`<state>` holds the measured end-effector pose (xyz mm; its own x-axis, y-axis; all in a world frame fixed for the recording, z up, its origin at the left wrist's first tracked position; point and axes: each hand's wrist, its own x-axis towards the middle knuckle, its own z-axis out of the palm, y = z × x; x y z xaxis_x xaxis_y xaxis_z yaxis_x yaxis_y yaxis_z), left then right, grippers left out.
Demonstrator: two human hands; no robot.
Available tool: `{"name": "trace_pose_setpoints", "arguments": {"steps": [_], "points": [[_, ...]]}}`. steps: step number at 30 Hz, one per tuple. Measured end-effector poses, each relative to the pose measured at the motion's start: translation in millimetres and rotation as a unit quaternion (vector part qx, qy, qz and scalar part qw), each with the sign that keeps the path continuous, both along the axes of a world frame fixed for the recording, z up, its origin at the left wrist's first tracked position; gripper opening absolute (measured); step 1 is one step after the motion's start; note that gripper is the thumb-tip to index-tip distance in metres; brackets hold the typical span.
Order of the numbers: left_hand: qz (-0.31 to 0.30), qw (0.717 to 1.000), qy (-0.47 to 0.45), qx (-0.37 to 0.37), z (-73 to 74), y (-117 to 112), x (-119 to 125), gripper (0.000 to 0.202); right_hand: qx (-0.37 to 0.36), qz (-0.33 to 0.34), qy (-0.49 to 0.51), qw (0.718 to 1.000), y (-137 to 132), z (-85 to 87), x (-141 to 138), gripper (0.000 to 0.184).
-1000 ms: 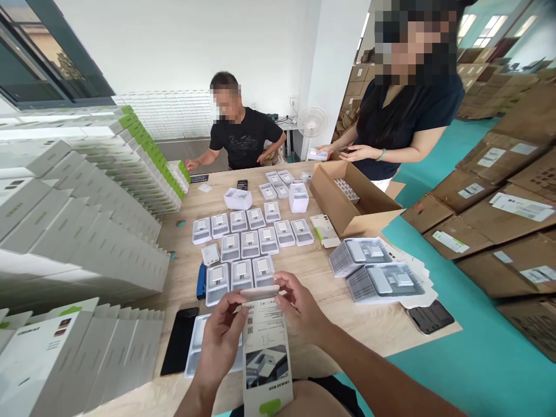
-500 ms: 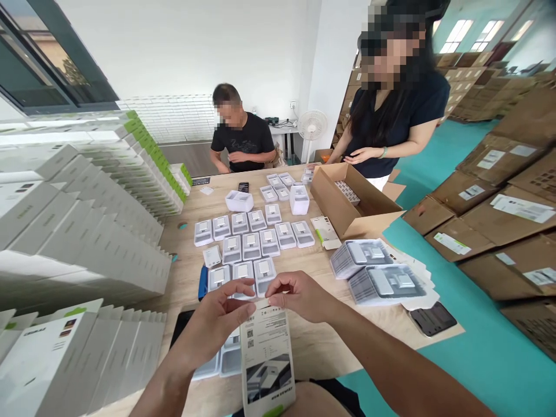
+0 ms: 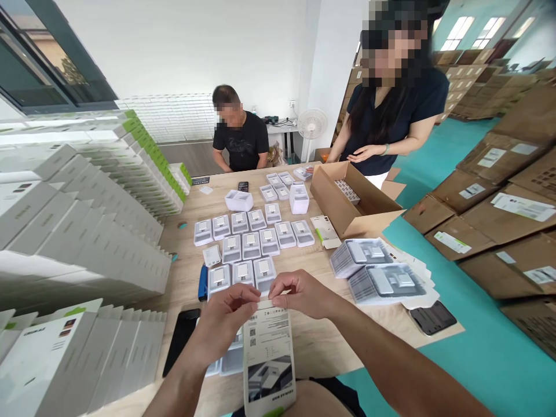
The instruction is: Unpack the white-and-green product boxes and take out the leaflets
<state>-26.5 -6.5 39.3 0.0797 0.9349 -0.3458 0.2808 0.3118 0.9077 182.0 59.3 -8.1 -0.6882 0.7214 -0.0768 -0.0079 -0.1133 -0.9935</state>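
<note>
Two hands [image 3: 226,324] pinching a leaflet [image 3: 267,353], probably

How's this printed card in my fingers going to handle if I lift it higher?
The printed card probably feels very light, hanging from a pinch between your left hand and right hand. It looks thin, so it may flex or crease easily. Its smooth face could slip a little.

My left hand [image 3: 226,324] and right hand [image 3: 302,294] pinch the top edge of a printed card [image 3: 268,362] above white trays [image 3: 242,272] on a wooden table [image 3: 325,341], beside a black phone [image 3: 181,333].
</note>
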Motion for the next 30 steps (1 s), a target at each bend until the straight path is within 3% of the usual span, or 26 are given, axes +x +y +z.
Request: {"name": "trace_pose_setpoints", "arguments": {"steps": [7,11,16,19,21,23,25,27,30], "points": [[-0.008,1.000,0.003,0.024,-15.9,-23.7,0.0,0.039,-0.033,0.017,0.018,0.999,0.6,-3.1,9.9,0.018],[-0.025,0.997,0.050,0.056,-17.2,-31.2,-2.3,0.035,-0.030,0.018,0.028,0.999,-2.5,-6.3,12.1,0.017],[-0.024,0.996,0.069,0.044,-16.3,-36.9,-2.6,0.035,-0.073,0.022,0.045,0.996,-20.3,-14.0,12.7,0.022],[-0.029,0.992,0.120,0.038,-23.4,-38.3,-5.1,0.039,-0.050,-0.001,0.039,0.998,-31.6,-9.6,9.9,0.020],[-0.036,0.983,0.167,0.066,-29.7,-38.6,-13.5,0.041,-0.031,-0.011,0.060,0.998,-33.8,-3.8,6.4,0.027],[-0.020,0.964,0.224,0.139,-29.0,-42.0,-29.9,0.044,-0.027,-0.026,0.082,0.996,-32.5,0.7,3.4,0.041],[0.029,0.923,0.296,0.244,-13.5,-52.5,-53.2,0.048,-0.038,-0.066,0.078,0.994,-30.6,1.1,2.7,0.050],[0.090,0.859,0.370,0.341,17.7,-69.5,-79.6,0.047,-0.052,-0.130,0.041,0.989,-29.5,-5.7,4.7,0.051],[0.113,0.780,0.458,0.412,68.7,-98.0,-121.8,0.036,-0.087,-0.193,-0.038,0.977,-29.3,-30.9,10.0,0.052]]}}
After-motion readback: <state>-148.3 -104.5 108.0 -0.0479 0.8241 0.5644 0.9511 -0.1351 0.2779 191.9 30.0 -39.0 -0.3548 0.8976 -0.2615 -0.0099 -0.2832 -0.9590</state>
